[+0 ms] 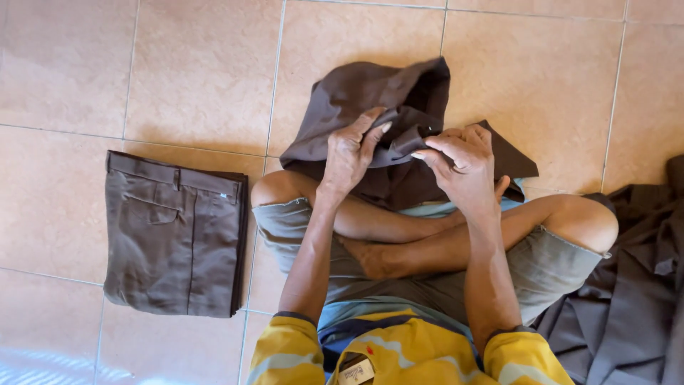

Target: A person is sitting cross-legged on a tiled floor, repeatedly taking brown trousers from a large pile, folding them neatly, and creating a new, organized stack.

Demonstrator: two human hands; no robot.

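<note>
- Brown trousers (370,107), bunched up, sit on the tiled floor (199,64) right past the crossed legs.
- Left hand (353,153) grips the waistband fabric; right hand (463,167) pinches it beside the left one.
- Long axis is hard to call, roughly running away from the person, waist end nearest.
- Risk, I'd guess: the loose cloth could slip the pinch and crumple worse.
- Folded trousers (174,235) lie left, grey cloth pile (634,285) right.

Head view, steeply down, close
</note>
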